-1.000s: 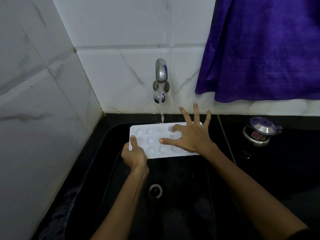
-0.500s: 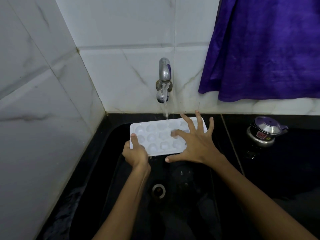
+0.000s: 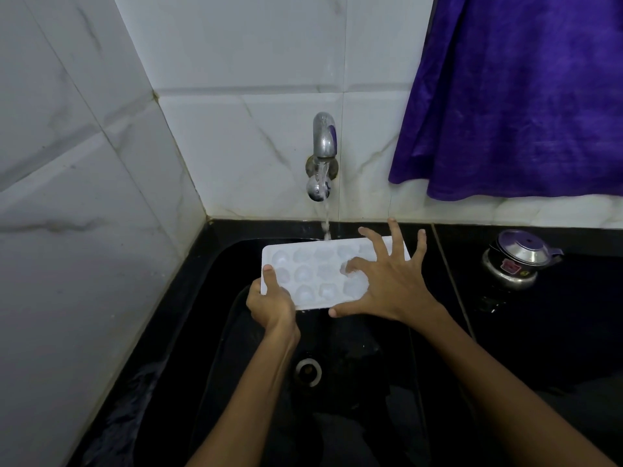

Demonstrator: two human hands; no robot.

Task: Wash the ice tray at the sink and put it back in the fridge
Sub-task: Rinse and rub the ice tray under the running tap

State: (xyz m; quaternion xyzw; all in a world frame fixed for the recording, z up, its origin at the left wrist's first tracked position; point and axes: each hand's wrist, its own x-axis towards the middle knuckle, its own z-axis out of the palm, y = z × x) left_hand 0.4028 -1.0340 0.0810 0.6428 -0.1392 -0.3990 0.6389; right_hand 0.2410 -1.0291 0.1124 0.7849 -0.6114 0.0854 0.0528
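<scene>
A white ice tray with rounded cups is held over the black sink, under the running tap. Water falls onto the tray's far edge. My left hand grips the tray's near left corner, thumb on top. My right hand lies spread on the tray's right half, fingers apart, one fingertip pressed into a cup. The right end of the tray is hidden under that hand.
The sink drain lies below the tray. A small steel pot with a lid stands on the black counter at the right. A purple cloth hangs over the white tiled wall. A tiled side wall closes the left.
My right hand has slid toward the tray's right half and its fingers rub the cups. The left hand keeps its grip on the corner. The view has shifted slightly.
</scene>
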